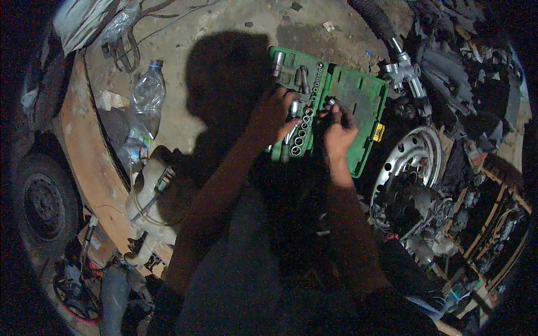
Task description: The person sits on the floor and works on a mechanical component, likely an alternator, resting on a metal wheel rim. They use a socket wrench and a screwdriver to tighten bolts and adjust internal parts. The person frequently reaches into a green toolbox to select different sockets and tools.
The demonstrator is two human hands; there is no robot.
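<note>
A green socket set case [358,120] lies unfolded on the floor, its sockets [302,126] in a curved row along the hinge side. My left hand [273,115] rests over the left half, thumb and fingers apart around a shiny ratchet-like tool [294,109]; part of that tool is hidden under the thumb. Over the right half, my right hand [340,133] pinches a small metal socket [330,102] between its fingertips. Dark bar-shaped pieces [302,79] and a larger cylindrical socket [278,63] sit in the upper left of the case.
A bare wheel rim [395,162] stands right of the case, below a metal joint with a ribbed boot [403,73]. Leftward lie a clear plastic bottle [148,98], a bent board [92,140], a whitish tank [148,193] and a tyre [45,201]. Scrap fills the right side.
</note>
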